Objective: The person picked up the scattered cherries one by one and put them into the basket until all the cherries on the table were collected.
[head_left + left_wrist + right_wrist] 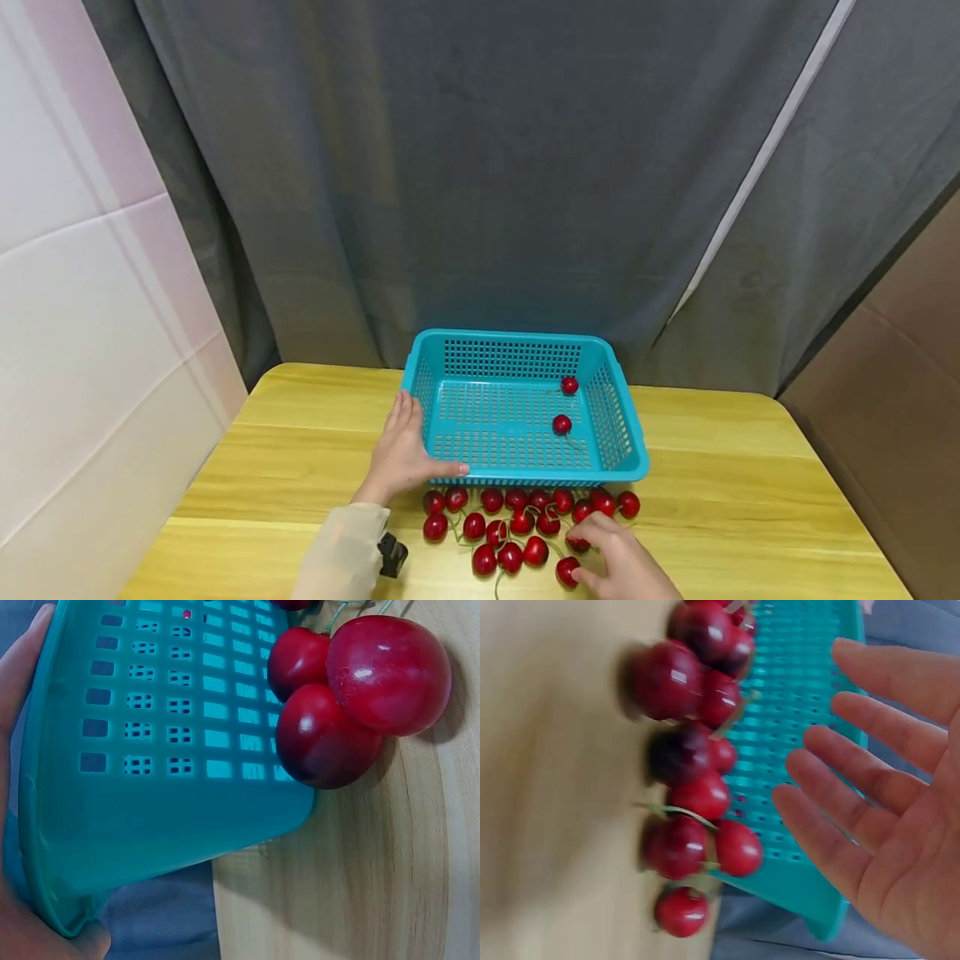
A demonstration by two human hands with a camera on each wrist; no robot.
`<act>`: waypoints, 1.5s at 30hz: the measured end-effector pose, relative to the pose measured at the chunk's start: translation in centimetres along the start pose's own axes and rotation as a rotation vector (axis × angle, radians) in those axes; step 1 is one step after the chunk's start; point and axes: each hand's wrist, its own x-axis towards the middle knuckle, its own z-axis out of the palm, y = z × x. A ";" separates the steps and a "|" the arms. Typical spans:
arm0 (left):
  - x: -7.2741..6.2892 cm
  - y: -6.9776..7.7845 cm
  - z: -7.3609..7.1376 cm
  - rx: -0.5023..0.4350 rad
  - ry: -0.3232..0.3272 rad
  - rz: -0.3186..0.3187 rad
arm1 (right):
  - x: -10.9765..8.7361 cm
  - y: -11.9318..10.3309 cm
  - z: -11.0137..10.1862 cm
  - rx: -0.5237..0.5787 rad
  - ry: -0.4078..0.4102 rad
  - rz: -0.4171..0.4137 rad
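Note:
My left hand [402,450] holds the near left corner of a turquoise plastic basket [525,477]. Its thumb lies along the front rim and the fingers go over the left rim; in the left wrist view a fingertip [94,940] shows below the rim. Two dark red cherries, one near the middle right [562,425] and one farther back [569,386], lie inside. My right hand [622,560] is over the right end of the loose cherries, thumb close to a front cherry [567,572]. In the right wrist view its fingers [870,776] are spread, with nothing between them.
Several cherries with green stems, among them one at the left [435,527], lie along the basket's front on the wooden table [247,467]. A grey curtain [480,167] hangs behind the table. A pale panel [97,292] stands left, a brown one [885,392] right.

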 end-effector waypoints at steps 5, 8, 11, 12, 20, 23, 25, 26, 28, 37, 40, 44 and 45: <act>0.1 0.0 -0.1 0.007 0.002 0.003 | -0.3 0.7 1.6 0.002 -0.015 -0.001; 0.1 0.0 -0.1 0.011 0.004 0.004 | -0.2 1.0 2.3 0.020 -0.033 0.006; 0.1 0.0 -0.1 0.009 0.006 0.002 | -0.1 1.3 2.9 0.034 -0.034 0.003; 0.1 0.1 -0.1 0.009 0.005 0.001 | -0.1 1.4 3.0 0.046 -0.035 0.004; 0.0 0.0 0.0 0.014 0.009 0.004 | 0.0 1.7 4.0 0.020 -0.001 -0.030; 0.0 0.0 0.1 0.018 0.015 0.007 | 0.1 2.0 4.3 -0.007 0.015 -0.044; 0.0 0.0 0.2 0.021 0.018 0.007 | 0.1 2.2 4.4 -0.013 0.026 -0.056; 0.0 0.0 0.2 0.021 0.018 0.007 | 0.1 2.2 4.5 -0.018 0.035 -0.063; 0.0 0.0 0.2 0.023 0.020 0.008 | 0.1 2.4 4.6 -0.017 0.042 -0.069; 0.0 0.1 0.1 0.021 0.013 0.008 | 0.0 2.6 4.6 -0.014 0.043 -0.068; 0.0 0.0 0.1 0.017 0.014 0.013 | 0.0 2.5 4.6 -0.015 0.056 -0.076; 0.0 0.0 0.1 0.023 0.025 0.022 | -0.1 2.2 4.4 -0.022 0.085 -0.086; 0.0 0.0 0.1 0.024 0.026 0.023 | -0.1 2.1 4.3 -0.019 0.083 -0.078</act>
